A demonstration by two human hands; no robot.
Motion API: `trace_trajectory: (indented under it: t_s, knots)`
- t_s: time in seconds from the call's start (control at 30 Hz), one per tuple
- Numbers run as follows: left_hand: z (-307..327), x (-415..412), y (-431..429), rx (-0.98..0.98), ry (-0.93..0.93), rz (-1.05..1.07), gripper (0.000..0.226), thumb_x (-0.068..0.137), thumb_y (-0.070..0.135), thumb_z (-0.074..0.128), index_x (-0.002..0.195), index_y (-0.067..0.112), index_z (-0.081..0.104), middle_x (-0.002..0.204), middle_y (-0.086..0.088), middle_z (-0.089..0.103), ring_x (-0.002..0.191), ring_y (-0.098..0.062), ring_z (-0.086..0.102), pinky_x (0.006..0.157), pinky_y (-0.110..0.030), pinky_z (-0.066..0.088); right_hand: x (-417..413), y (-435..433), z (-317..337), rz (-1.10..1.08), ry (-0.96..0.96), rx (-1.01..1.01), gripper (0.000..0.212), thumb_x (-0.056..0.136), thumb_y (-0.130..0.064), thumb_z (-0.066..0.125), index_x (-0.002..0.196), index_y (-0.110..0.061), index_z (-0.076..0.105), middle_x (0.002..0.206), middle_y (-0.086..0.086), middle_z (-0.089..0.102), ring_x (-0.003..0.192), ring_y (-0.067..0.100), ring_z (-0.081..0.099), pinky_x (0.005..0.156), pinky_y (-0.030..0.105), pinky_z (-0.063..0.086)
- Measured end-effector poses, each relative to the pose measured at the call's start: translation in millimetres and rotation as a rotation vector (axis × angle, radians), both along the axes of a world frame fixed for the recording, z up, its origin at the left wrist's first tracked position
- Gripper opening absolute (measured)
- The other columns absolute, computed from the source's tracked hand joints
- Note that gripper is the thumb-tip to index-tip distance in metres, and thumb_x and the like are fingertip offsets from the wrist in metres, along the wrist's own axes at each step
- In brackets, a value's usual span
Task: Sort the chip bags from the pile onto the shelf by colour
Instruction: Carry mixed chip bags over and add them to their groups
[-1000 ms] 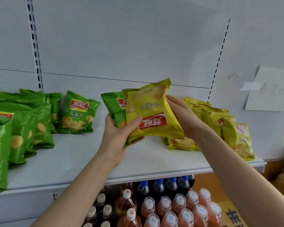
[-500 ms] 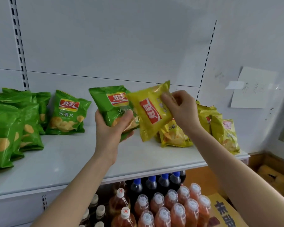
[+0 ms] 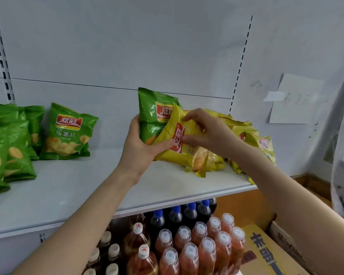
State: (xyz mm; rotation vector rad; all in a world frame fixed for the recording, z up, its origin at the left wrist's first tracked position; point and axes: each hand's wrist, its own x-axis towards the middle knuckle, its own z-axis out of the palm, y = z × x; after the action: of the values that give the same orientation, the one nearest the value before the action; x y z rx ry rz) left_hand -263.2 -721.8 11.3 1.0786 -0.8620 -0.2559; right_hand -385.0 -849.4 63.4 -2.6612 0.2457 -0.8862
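Observation:
A green chip bag [image 3: 151, 114] stands upright above the white shelf [image 3: 77, 187], gripped from the left by my left hand [image 3: 139, 149]. In front of it a yellow chip bag [image 3: 187, 153] is tilted on its side, low over the shelf. My right hand [image 3: 209, 132] pinches its upper part, and my left thumb lies across its lower edge. The yellow bag leans against a pile of yellow bags [image 3: 264, 143] at the shelf's right end. Several green bags [image 3: 68, 133] sit in a group at the left end.
Below the shelf stand rows of orange drink bottles [image 3: 187, 253] and dark bottles with blue caps [image 3: 177, 215]. A cardboard box [image 3: 266, 253] sits at the lower right. A paper note [image 3: 296, 100] is taped to the right wall.
My right hand has carried the yellow bag down and to the right, onto the edge of the yellow pile. The green bag stays in my left hand, now more upright.

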Motion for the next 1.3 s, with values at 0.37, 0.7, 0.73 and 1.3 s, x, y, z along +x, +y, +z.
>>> trace_trajectory:
  t_s: [0.37, 0.7, 0.73, 1.3]
  knots:
    - [-23, 2, -6, -0.071, 0.252, 0.074, 0.042, 0.083, 0.003, 0.066, 0.114, 0.025, 0.048, 0.111, 0.001, 0.064, 0.087, -0.012, 0.067, 0.056, -0.029, 0.057, -7, -60, -78, -0.466, -0.345, 0.315, 0.043, 0.097, -0.029, 0.046, 0.138, -0.016, 0.041, 0.13, 0.013, 0.047, 0.119, 0.026, 0.045, 0.088, 0.022, 0.03]
    - [-26, -2, -7, -0.043, 0.243, 0.094, 0.038, 0.084, 0.003, 0.065, 0.109, 0.027, 0.049, 0.106, 0.003, 0.065, 0.082, -0.011, 0.069, 0.054, -0.029, 0.057, -7, -67, -95, -0.22, -0.252, -0.312, 0.035, 0.089, -0.017, 0.042, 0.111, -0.005, 0.066, 0.122, 0.016, 0.061, 0.116, 0.034, 0.055, 0.095, 0.048, 0.047]
    - [-25, -3, -8, -0.044, 0.24, 0.092, 0.037, 0.084, 0.003, 0.065, 0.107, 0.028, 0.05, 0.105, 0.003, 0.065, 0.081, -0.011, 0.069, 0.054, -0.029, 0.057, -9, -65, -92, -0.194, -0.224, -0.22, 0.039, 0.092, -0.025, 0.041, 0.118, -0.007, 0.062, 0.126, 0.013, 0.059, 0.121, 0.03, 0.052, 0.1, 0.045, 0.044]
    - [-21, -14, -11, -0.052, 0.247, 0.082, 0.032, 0.086, 0.008, 0.063, 0.111, 0.025, 0.051, 0.098, 0.007, 0.068, 0.077, -0.011, 0.07, 0.054, -0.032, 0.058, -8, -84, -97, -0.121, 0.118, -0.357, 0.069, 0.082, -0.06, 0.015, 0.145, -0.034, 0.026, 0.158, 0.002, 0.004, 0.145, 0.017, -0.005, 0.112, 0.039, -0.01]
